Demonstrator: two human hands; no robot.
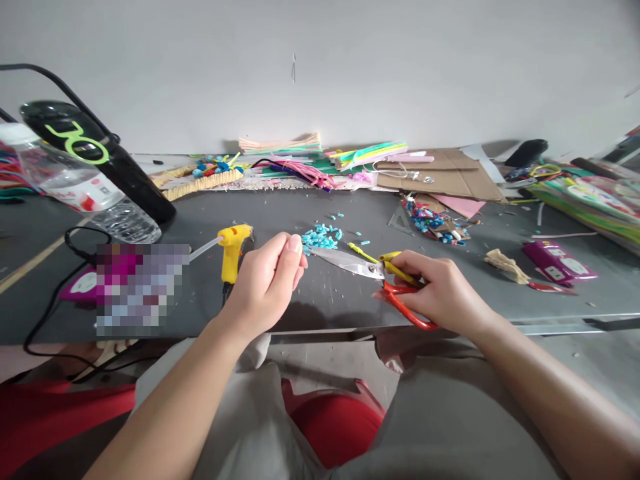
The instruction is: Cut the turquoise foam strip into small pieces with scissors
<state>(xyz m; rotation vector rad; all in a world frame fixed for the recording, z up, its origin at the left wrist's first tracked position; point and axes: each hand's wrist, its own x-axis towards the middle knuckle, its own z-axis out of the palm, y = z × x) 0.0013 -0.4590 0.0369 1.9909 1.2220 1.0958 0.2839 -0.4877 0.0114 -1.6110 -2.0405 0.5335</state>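
Note:
My right hand [435, 283] grips a pair of scissors [350, 262] by its handles, one red and one yellow. The blades point left, and their tips reach the fingers of my left hand [275, 277]. That hand is closed, thumb pressed on the curled fingers; what it pinches, if anything, is hidden. Just behind the blades lies a pile of short light-blue pieces [323, 237], with a few scattered around it. A short yellow strip [363, 253] rests beside the blade. To the left of my left hand stands a yellow glue gun [231, 257] with a clear stick in its back.
A clear plastic bottle [75, 180] and a black cylinder [120, 170] stand at left. Bundles of coloured stems [370, 155] and cardboard [440, 177] line the wall. Right of centre are a triangle ruler [401, 220], a colourful heap [437, 223] and a purple packet [559, 262].

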